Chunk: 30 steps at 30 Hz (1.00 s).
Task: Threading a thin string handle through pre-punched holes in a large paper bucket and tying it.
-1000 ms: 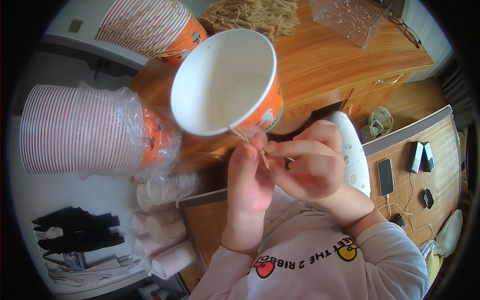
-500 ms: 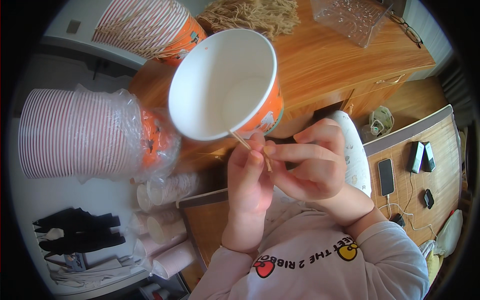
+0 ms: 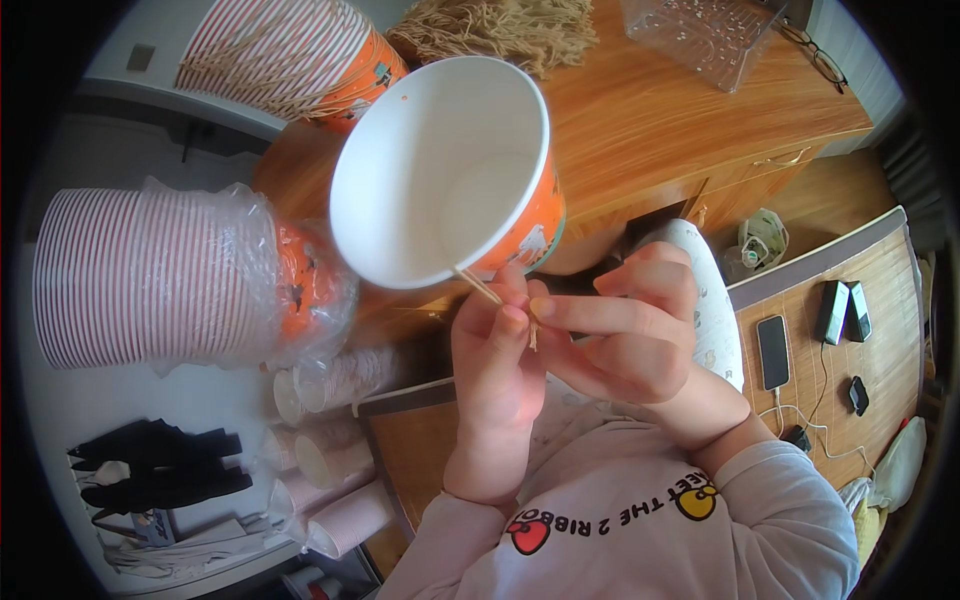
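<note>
A large paper bucket (image 3: pixel 535 225), white inside and orange printed outside, lies tilted with its mouth facing me. From its lower rim a thin tan paper cord (image 3: pixel 478 284) runs into my fingers. My left hand (image 3: pixel 495 365) pinches the cord between thumb and forefinger. My right hand (image 3: pixel 630 330) is closed on the cord's short end at the same spot, fingertips touching those of the left. A small frayed tip pokes out below the fingertips. Whether the cord is knotted there, the fingers hide.
Stacked buckets with cords (image 3: pixel 290 60) lie at the back left, beside a tan cord bundle (image 3: pixel 490 35). A plastic-wrapped bucket stack (image 3: pixel 150 275) is at left. A clear plastic box (image 3: pixel 700 40) and glasses (image 3: pixel 825 65) sit on the wooden cabinet (image 3: pixel 660 110). A phone (image 3: pixel 773 352) lies at right.
The bucket has shifted slightly left and down. Both hands keep their pinch on the cord, with only small finger movements; the frayed tip sits slightly lower.
</note>
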### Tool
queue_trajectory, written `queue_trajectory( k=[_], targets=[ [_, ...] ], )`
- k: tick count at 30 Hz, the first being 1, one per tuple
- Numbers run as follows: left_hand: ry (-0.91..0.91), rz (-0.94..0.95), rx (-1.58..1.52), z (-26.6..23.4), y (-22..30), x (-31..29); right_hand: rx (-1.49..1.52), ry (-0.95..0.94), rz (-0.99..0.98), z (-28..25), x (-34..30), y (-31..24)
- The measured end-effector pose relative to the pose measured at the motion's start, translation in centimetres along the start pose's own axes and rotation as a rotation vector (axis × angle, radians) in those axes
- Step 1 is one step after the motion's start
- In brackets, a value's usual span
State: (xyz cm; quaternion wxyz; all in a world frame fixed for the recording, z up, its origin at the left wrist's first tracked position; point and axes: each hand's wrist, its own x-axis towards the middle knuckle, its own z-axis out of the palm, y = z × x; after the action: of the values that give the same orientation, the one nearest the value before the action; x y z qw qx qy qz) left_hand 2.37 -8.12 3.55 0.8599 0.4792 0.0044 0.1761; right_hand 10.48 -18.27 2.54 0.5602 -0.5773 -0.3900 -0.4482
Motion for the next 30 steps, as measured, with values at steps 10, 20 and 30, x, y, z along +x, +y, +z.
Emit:
queue_trajectory(
  k=[10, 20, 30],
  targets=[
    [0.006, -0.003, 0.012, 0.18, -0.10, 0.14, 0.009, 0.030, -0.020, 0.04, -0.29, 0.18],
    [0.009, 0.008, 0.033, -0.04, -0.10, -0.09, 0.033, -0.002, 0.008, -0.10, -0.29, 0.02],
    [0.016, -0.030, -0.053, 0.17, 0.25, -0.55, 0.101, -0.044, 0.125, -0.47, -0.28, -0.01]
  ],
)
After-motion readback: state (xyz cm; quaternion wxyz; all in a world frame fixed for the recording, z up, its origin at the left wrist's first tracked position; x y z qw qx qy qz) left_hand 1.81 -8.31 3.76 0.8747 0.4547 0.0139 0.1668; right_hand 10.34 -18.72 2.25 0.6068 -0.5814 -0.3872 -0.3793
